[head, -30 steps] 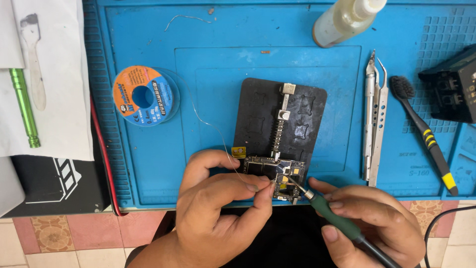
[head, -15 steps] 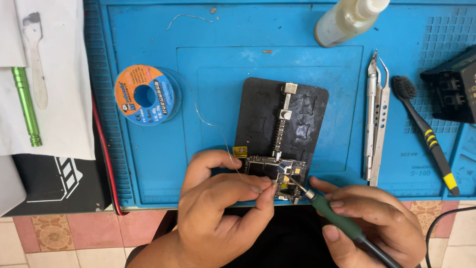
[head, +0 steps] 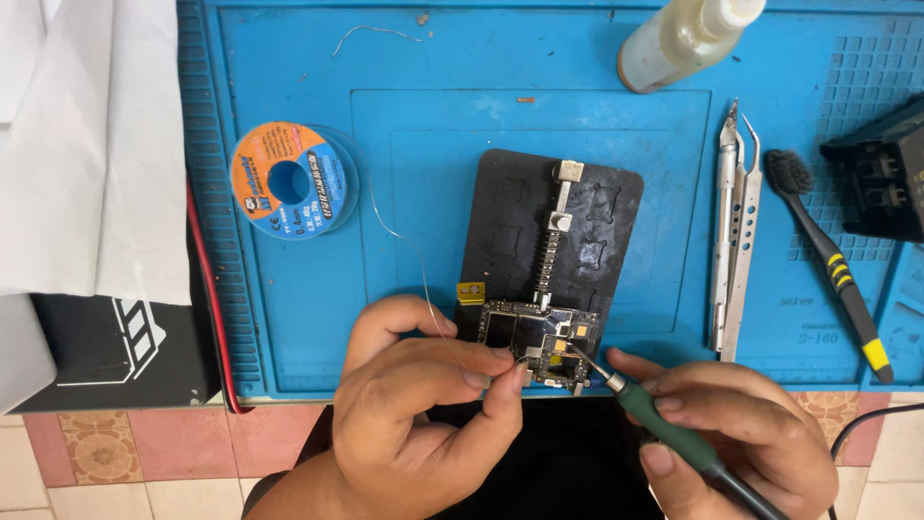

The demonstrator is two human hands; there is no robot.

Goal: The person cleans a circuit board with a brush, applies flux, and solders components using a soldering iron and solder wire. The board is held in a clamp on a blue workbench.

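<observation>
Blue silicone repair mat [head: 289, 318] covers the bench, with a black board holder [head: 510, 221] sitting mid-mat. Clamped at its near edge is a small circuit board [head: 525, 332], right in front of both hands. Left hand [head: 414, 414] pinches thin solder wire [head: 423, 279] fed from the orange spool [head: 289, 180]; right hand [head: 741, 433] grips a green-handled soldering iron [head: 664, 424], tip on the board. Soldering looks mid-joint, not finished. Tweezers [head: 733, 231] and brush [head: 828, 260] lie untouched to the right.

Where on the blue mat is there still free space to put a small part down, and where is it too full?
Bare mat lies between the solder spool and the black board holder, and above the holder up to the bottle. It is crowded at the holder's lower edge, where the left hand, right hand, soldering iron and circuit board meet, and by the tweezers and brush.
</observation>
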